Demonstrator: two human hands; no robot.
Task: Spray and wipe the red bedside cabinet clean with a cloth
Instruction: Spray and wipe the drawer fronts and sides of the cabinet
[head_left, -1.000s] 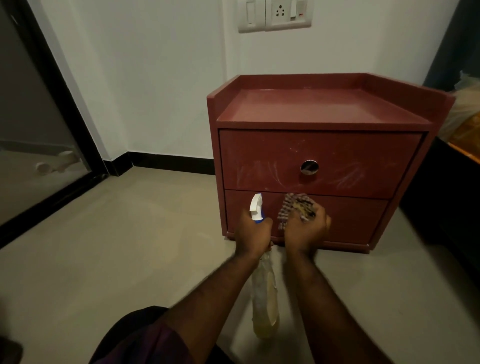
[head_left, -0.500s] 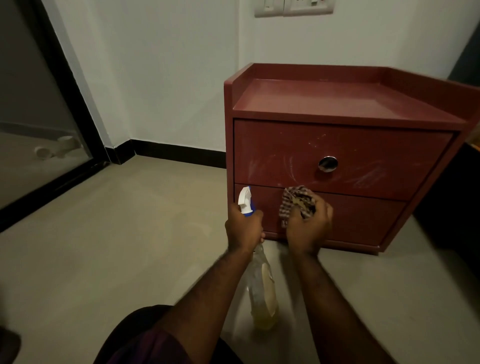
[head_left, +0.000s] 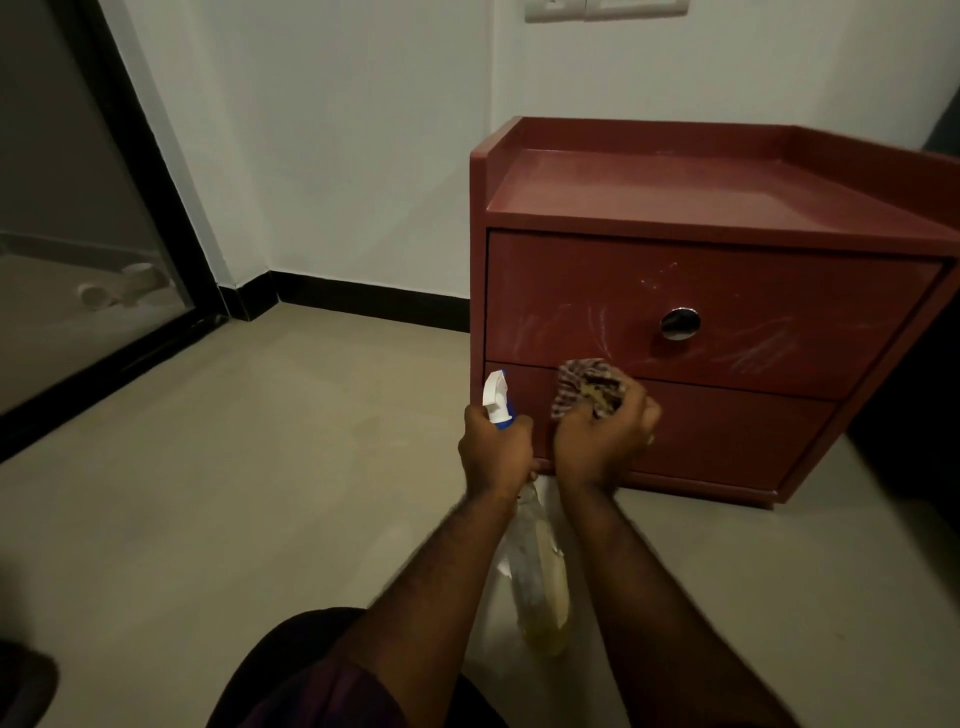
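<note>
While the red bedside cabinet (head_left: 727, 291) stands on the floor (head_left: 234, 467) against the white wall (head_left: 337, 130), both grips sit low before its lower drawer (head_left: 737, 436).

Left grip (head_left: 496, 449): fingers curled round the neck of the spray bottle (head_left: 537, 587). The white-and-blue nozzle sticks up above the knuckles, at the cabinet's lower left front corner. The clear bottle body hangs down between the forearms, with yellowish liquid in its bottom part. Contact with the floor: cannot tell.

Right grip (head_left: 602, 441): closed round a bunched checked cloth (head_left: 584, 387). The cloth protrudes above the fingers at the seam between the two drawers. Whether it presses on the front: cannot tell.

Upper drawer (head_left: 571, 291): round metal knob (head_left: 679, 323) at centre, pale streaks either side of it.

Surroundings: black skirting (head_left: 363, 306) along the wall base, and a black-framed glass door (head_left: 78, 260) at left.
</note>
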